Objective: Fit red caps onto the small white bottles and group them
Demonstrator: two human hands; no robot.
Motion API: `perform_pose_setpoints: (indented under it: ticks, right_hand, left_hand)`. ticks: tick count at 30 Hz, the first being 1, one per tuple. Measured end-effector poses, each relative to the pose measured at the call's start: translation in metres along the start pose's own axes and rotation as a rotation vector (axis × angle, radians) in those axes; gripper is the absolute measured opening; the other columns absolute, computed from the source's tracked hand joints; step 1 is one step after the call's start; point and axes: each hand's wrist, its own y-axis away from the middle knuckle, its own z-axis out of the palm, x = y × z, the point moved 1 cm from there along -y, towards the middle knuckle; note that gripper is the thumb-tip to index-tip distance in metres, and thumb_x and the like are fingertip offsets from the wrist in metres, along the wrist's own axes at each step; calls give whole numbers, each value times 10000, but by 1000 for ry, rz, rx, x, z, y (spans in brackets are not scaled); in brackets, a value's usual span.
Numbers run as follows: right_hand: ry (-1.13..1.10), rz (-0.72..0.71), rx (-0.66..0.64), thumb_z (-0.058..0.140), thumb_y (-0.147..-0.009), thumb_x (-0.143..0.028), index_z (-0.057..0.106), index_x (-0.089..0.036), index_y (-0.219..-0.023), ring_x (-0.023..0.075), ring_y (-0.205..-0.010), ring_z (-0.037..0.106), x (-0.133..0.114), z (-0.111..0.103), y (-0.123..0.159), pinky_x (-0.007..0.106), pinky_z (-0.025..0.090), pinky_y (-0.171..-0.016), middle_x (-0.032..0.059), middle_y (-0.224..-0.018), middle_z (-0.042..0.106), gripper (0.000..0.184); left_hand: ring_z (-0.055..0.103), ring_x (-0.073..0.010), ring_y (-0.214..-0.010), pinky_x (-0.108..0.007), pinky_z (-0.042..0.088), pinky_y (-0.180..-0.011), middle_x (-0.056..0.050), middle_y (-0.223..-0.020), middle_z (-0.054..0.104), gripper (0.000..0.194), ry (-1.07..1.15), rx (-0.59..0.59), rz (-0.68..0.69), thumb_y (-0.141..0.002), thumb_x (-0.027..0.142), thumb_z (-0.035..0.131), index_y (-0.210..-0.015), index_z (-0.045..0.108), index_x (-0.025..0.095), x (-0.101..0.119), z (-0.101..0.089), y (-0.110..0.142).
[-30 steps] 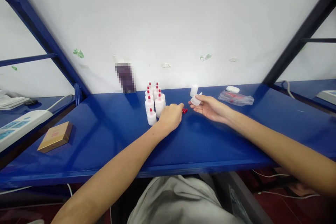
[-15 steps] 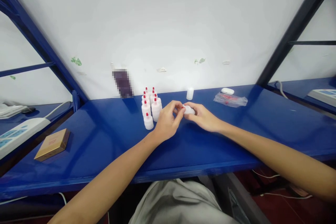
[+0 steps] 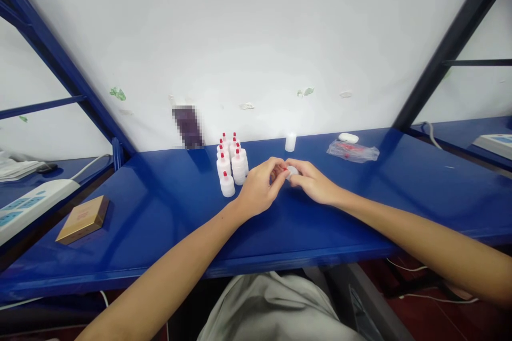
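My right hand (image 3: 310, 181) is closed around a small white plastic bottle (image 3: 293, 171), tipped so that its tip points left. At that tip, the fingers of my left hand (image 3: 264, 184) pinch a small red cap (image 3: 286, 170). Fingers partly cover both cap and bottle. To the left of my left hand, several white squeeze bottles (image 3: 228, 185) with red-capped nozzles stand upright in two rows. Another white bottle or container (image 3: 290, 142), with no red cap visible, stands behind my hands near the wall.
A clear plastic bag (image 3: 354, 151) with red pieces lies at the back right beside a white rounded case (image 3: 348, 138). A gold box (image 3: 82, 219) lies at the left of the blue table (image 3: 168, 245). A power strip (image 3: 36, 205) sits farther left.
Both hands have shifted slightly right and down with the bottle. The bottle has turned in my right hand and shows less of its side. The standing bottles keep their places.
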Motion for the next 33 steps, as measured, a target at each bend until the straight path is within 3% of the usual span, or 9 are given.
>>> perform_pose_setpoints:
  ticks: [7, 11, 14, 23, 29, 33]
  right_hand:
    - [-216, -30, -107, 460, -646, -138, 483, -196, -813, 130, -635, 383, -1, -1, 2, 265, 321, -573, -27, -719, 463, 178]
    - [-175, -95, -161, 474, -833, -236, 488, -189, -812, 123, -624, 382, 0, 0, 4, 266, 325, -566, -18, -735, 451, 54]
    - [-100, -93, -156, 431, -942, -346, 514, -178, -801, 117, -600, 378, 3, 1, 5, 263, 314, -539, -16, -706, 446, 235]
    - [-251, -103, -167, 463, -965, -421, 490, -181, -865, 99, -584, 376, -9, 4, 10, 240, 321, -523, -29, -707, 435, 261]
    - [-268, -102, -170, 448, -970, -442, 480, -198, -967, 103, -578, 352, -7, 7, 10, 244, 324, -531, -34, -714, 439, 247]
    - [-156, -157, -79, 467, -942, -391, 511, -202, -1034, 135, -683, 470, -2, 0, 4, 282, 416, -640, 2, -822, 514, 215]
  left_hand:
    - [575, -110, -616, -227, 411, -604, 20, -761, 642, 160, -97, -89, 24, -984, 285, 444, -1099, 522, 205, -1, 2, 3]
    - [538, -102, -585, -219, 392, -593, 30, -724, 602, 136, -101, -143, 61, -976, 235, 423, -1064, 520, 198, -1, 0, 4]
    - [515, -96, -574, -215, 378, -588, 42, -687, 569, 103, -96, -184, 84, -953, 212, 439, -1012, 521, 192, -2, 0, 5]
    - [487, -82, -559, -202, 378, -581, 49, -672, 543, 122, 1, -188, 123, -972, 248, 428, -1032, 514, 185, 3, 0, 6]
    - [480, -78, -505, -202, 359, -550, 56, -632, 546, 150, -66, -98, 134, -982, 244, 402, -1063, 510, 179, 5, -2, 5]
    - [455, -78, -469, -202, 323, -508, 64, -572, 511, 126, -208, 98, 226, -952, 271, 445, -976, 523, 175, 15, -30, 3]
